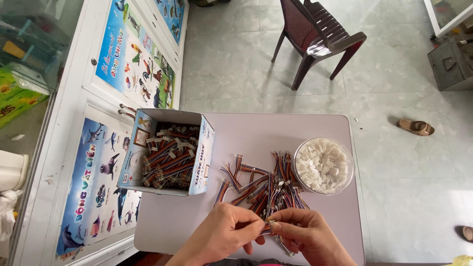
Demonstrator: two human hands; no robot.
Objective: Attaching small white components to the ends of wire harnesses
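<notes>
Over table (315, 128), both hands (266, 234) pinching wire (270, 225)

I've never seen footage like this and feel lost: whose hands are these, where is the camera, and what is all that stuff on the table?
The camera sits on a person's head and looks down, so you see their own two bare hands. The left hand and right hand meet, pinching a small wire piece between the fingertips. On the pale table lie a pile of coloured wires, a round clear tub of small white plastic parts, and an open box filled with bundled wires. A dark chair stands on the tiled floor beyond.
</notes>
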